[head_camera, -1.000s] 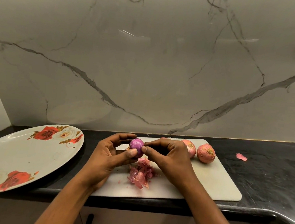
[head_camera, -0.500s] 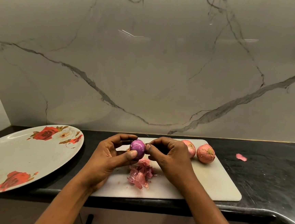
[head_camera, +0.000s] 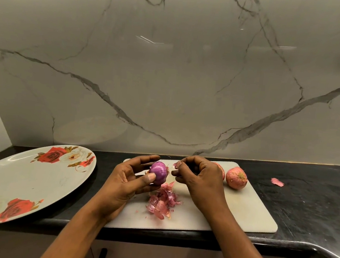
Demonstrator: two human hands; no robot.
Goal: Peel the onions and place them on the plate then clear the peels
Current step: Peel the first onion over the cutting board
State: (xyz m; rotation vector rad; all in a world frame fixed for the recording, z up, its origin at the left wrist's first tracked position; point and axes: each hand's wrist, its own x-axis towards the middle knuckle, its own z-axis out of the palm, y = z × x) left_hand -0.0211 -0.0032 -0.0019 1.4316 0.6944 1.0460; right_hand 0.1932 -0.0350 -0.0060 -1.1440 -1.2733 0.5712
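Left hand (head_camera: 127, 183) gripped the onion (head_camera: 158, 173) round its middle, likely firm and slick; right hand (head_camera: 200, 179) pinched a papery peel scrap (head_camera: 175, 164).

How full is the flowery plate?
Empty, as far as shows: the plate bears only its painted roses, and the peeled onion is in the left hand.

The black worktop (head_camera: 301, 212) carries a floral plate (head_camera: 27, 178) at the left, a white cutting board (head_camera: 240, 213) in the middle, and one stray pink peel scrap (head_camera: 277, 182) to the right.
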